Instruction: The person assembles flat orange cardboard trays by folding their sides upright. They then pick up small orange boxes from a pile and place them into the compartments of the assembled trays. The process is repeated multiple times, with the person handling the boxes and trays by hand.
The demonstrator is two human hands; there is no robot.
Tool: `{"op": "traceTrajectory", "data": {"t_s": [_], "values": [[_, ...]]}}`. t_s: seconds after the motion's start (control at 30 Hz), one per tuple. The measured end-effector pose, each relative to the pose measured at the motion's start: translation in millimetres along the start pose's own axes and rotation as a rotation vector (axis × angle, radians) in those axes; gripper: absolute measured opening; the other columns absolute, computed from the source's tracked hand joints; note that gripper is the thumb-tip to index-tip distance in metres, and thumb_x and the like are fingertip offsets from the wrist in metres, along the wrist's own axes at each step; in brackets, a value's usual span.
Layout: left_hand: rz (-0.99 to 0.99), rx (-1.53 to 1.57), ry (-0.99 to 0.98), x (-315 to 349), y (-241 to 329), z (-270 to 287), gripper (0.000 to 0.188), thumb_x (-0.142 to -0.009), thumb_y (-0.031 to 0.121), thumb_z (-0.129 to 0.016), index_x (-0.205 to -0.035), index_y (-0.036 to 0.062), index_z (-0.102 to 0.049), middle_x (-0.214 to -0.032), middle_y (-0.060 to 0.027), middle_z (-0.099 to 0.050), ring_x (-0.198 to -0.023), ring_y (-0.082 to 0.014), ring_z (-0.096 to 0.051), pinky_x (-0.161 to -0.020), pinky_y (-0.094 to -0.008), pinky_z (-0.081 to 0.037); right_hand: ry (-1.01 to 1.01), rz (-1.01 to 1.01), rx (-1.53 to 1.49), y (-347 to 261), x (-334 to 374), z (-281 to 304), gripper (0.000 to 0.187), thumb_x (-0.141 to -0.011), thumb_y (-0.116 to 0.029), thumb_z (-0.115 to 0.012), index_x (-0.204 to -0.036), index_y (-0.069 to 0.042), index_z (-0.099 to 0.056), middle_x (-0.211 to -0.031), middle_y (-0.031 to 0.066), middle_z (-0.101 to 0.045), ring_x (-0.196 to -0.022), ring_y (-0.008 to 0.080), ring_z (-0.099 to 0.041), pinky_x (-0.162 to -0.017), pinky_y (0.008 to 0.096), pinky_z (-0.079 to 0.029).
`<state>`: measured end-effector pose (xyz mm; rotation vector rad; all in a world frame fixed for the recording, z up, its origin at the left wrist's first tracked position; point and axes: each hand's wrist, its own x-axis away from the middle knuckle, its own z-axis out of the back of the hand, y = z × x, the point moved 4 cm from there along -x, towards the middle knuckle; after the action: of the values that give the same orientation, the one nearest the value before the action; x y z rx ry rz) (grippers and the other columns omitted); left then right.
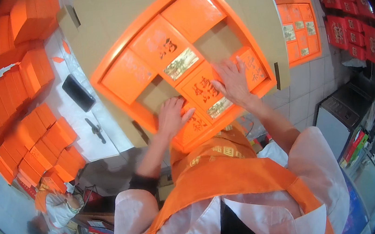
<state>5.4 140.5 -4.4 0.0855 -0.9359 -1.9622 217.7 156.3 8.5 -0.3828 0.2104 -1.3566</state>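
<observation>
Orange tray [119,54]; printed boxes [159,41] inside

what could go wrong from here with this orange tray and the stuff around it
Two openings between the boxes in the tray may let neighbouring ones slide if it tips. The left hand is beside one opening, so a careless push might shift a box. The phone lies close to the cardboard, so it could get knocked if that moves.
</observation>
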Motion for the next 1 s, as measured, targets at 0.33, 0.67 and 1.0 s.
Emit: {"op": "traceTrajectory", "data": {"t_s": [0.33,0.67,1.0], "values": [[0.360,0.124,0.367,-47.3,-23.3,8.4,0.043,-0.077,0.030,-0.064,-0.101,-0.0035,-0.052,-0.100,-0.0212,-0.050,-0.091,-0.0362,-0.048,-0.082,-0.0433,-0.039,-0.090,-0.109,-0.242,2.5,-54.6,-6.8,0.036,-0.083,-0.022,-0.053,-0.115,-0.006,-0.050,-0.106,0.0111,-0.060,-0.097,0.0255,-0.056,-0.083,0.0410,-0.039],[0.216,0.153,0.470,-61.9,-19.3,39.6,0.049,-0.077,0.039,-0.059,-0.094,-0.0062,-0.054,-0.101,-0.0209,-0.047,-0.096,-0.0363,-0.044,-0.085,-0.0452,-0.036,-0.045,-0.302,-0.190,-3.1,-47.9,-1.2,0.041,-0.089,-0.028,-0.042,-0.126,-0.010,-0.045,-0.096,0.0185,-0.060,-0.081,0.0347,-0.059,-0.067,0.0440,-0.045],[-0.042,0.477,0.592,33.5,-51.7,106.2,0.029,-0.085,0.023,-0.053,-0.101,-0.0018,-0.050,-0.111,-0.0167,-0.048,-0.107,-0.0316,-0.045,-0.092,-0.0383,-0.037,0.353,-0.236,-0.366,8.9,-70.8,10.2,0.039,-0.095,-0.028,-0.039,-0.119,0.001,-0.048,-0.104,0.0091,-0.054,-0.097,0.0195,-0.050,-0.084,0.0319,-0.040]]}}
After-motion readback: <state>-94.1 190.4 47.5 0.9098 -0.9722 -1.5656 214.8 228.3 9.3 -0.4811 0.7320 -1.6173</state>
